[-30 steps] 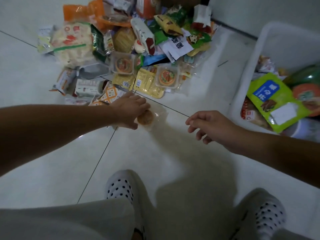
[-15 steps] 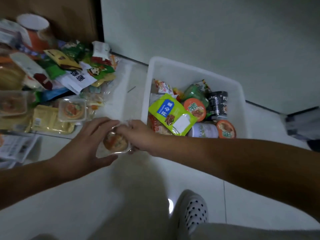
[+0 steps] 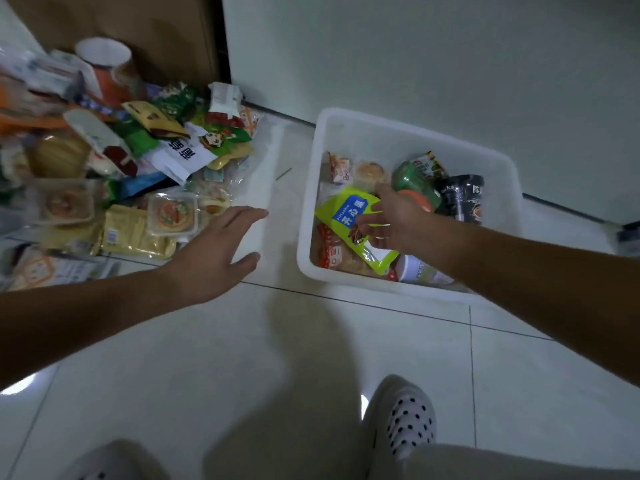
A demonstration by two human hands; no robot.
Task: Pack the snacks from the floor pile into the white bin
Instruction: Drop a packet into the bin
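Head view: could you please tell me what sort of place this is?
Probably a room in a home: pale floor tiles, a plain white wall beside a brown door, and a snack pile next to a white bin.

The person wears soft white shoes with black dots (image 3: 405,424) and light grey trousers (image 3: 519,462). Both arms (image 3: 526,271) are bare.

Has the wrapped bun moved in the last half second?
Yes. The bun was held outside the bin, by its left wall; now it lies inside, toward the far wall, beyond the right hand.
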